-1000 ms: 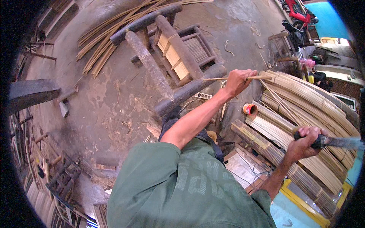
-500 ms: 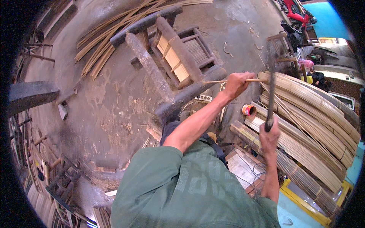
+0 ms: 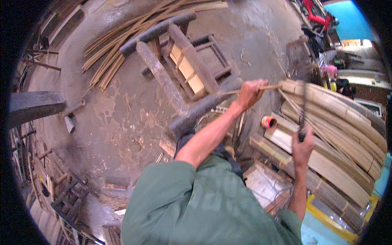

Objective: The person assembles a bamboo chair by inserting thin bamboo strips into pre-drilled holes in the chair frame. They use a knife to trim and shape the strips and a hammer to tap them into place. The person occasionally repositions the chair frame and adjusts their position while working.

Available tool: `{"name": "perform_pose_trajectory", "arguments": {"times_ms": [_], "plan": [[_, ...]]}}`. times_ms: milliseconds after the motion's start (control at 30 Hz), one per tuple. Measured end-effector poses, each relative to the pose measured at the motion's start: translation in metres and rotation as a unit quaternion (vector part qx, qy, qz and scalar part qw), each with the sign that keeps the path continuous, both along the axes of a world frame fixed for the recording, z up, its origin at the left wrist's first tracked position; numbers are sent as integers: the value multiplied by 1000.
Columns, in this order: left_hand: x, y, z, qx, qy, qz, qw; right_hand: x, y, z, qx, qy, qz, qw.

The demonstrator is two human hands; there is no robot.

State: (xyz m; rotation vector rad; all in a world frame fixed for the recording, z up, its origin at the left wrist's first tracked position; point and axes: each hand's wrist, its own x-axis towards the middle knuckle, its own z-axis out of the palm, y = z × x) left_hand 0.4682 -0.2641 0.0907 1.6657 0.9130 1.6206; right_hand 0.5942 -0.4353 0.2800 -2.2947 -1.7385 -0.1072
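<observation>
My left hand (image 3: 250,96) is closed round a thin wooden stick (image 3: 270,87), which pokes out on both sides of the fist. The stick's left end lies by the dark beam (image 3: 206,107) of a wooden frame. My right hand (image 3: 303,148) grips the dark handle of a machete (image 3: 304,104). Its long dark blade is smeared by motion and points away from me, to the right of the stick's tip; the gap between them is hard to judge.
Bundled bamboo strips (image 3: 337,118) lie at the right, beside an orange can (image 3: 268,122). A wooden frame (image 3: 162,77) stands ahead, with long loose strips (image 3: 110,57) on the floor behind it. A power strip (image 3: 219,109) sits near the beam.
My right hand and the machete have moved right, away from the stick. My left hand has shifted slightly left and keeps its hold.
</observation>
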Motion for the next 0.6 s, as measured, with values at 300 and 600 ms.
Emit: {"name": "perform_pose_trajectory", "arguments": {"times_ms": [300, 600], "plan": [[7, -17, -4, -18, -1, -20, 1000, -27, -7, -22, -100, 77, -21, 992], [2, -8, -10, -10, 15, -7, 1000, 16, 29, 39, 263, 226, 67, 936]]}}
